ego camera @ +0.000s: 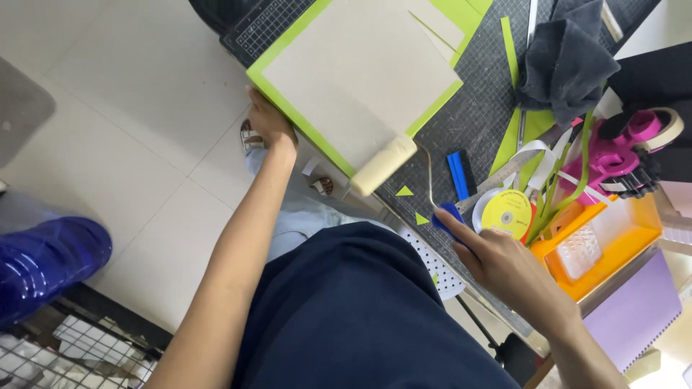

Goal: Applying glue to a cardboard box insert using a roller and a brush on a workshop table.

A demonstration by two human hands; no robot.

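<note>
My right hand grips the blue handle of a small paint roller, whose cream foam roller rests on the near corner of a grey cardboard sheet. The cardboard lies on a lime-green paper sheet on a dark cutting mat. My left hand presses on the left edge of the green sheet, fingers partly hidden beneath it.
Green paper scraps, a blue utility knife, a yellow-labelled tape roll, a dark cloth, a pink tape dispenser, an orange tray and a purple notebook crowd the right. A blue plastic object sits on the tiled floor.
</note>
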